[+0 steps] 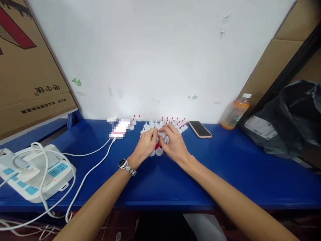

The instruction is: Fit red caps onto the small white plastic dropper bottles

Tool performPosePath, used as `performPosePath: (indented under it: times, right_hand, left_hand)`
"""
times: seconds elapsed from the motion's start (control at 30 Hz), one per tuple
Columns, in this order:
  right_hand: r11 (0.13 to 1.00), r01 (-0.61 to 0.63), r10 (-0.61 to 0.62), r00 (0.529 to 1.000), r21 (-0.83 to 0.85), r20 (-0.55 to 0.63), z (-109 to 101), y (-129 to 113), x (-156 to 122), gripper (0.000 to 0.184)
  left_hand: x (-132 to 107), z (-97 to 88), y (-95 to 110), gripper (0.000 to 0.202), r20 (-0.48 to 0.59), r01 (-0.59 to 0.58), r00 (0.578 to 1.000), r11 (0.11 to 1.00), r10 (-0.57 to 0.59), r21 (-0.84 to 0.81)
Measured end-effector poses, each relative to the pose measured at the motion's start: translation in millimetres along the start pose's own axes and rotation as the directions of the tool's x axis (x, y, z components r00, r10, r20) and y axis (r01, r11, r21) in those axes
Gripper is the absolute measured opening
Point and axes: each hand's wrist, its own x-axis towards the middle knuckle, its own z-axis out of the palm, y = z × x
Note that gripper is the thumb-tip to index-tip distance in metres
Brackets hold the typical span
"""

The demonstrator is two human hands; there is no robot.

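My left hand point(146, 144) and my right hand point(175, 143) meet over the blue table. Thumb and fingers of my right hand are closed round a translucent white nozzle cap point(162, 134). My left fingers are pinched together against its tip; what they hold is hidden. Loose small red tips point(157, 146) lie in a pile under my hands, partly covered. A white nozzle cap point(158, 152) rests just in front of them. Behind my hands stand several plain white nozzle caps point(151, 125). To the right, several red-tipped nozzle caps point(182, 127) are grouped.
A phone with a lit screen point(120, 128) is on the left, cabled towards a white power strip point(56, 182). A dark phone point(200, 129) lies right of the caps. Further right are an orange drink bottle point(235, 113) and a black plastic bag point(283, 124). Cardboard point(37, 67) leans left.
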Motion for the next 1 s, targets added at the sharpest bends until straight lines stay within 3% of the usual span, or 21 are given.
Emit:
performPosePath:
  times: [0.3, 0.47, 0.53, 0.63, 0.73, 0.8, 0.9, 1.0]
  right_hand:
    - [0.984, 0.051, -0.054, 0.999, -0.170, -0.010, 4, -3, 2, 0.020]
    - [0.983, 0.052, -0.051, 0.999, -0.178, 0.008, 4, -2, 4, 0.020]
    - [0.992, 0.020, -0.020, 1.000, -0.124, 0.001, 4, 0, 4, 0.018]
    - [0.998, -0.053, 0.053, 0.999, 0.021, -0.011, 1, 3, 5, 0.012]
    - [0.985, -0.111, 0.113, 0.994, 0.134, -0.003, -4, 2, 4, 0.015]
    - [0.981, -0.122, 0.123, 0.992, 0.154, 0.003, -7, -1, 3, 0.016]
    - [0.989, -0.087, 0.087, 0.996, 0.120, -0.001, -12, 1, 2, 0.013]
    - [0.993, -0.107, 0.109, 0.993, 0.050, -0.038, -18, 12, 3, 0.014]
  left_hand:
    - [4, 2.8, -6, 0.044, -0.016, 0.122, 0.992, 0.969, -0.128, -0.214]
    - [5, 5.7, -11, 0.042, 0.042, 0.204, 0.978, 0.908, -0.202, -0.366]
    - [4, 1.8, -10, 0.044, 0.057, 0.173, 0.985, 0.932, -0.164, -0.320]
    - [-1, -9.0, -2, 0.041, 0.032, -0.041, 0.999, 0.998, 0.043, -0.047]
    - [-5, -15.7, 7, 0.030, 0.060, -0.223, 0.975, 0.953, 0.216, 0.204]
    - [-5, -14.8, 9, 0.028, 0.077, -0.279, 0.960, 0.920, 0.268, 0.277]
    - [-3, -11.2, 6, 0.032, 0.038, -0.231, 0.973, 0.952, 0.228, 0.200]
    - [0, -14.5, -1, 0.040, -0.111, -0.059, 0.992, 0.998, 0.061, 0.026]
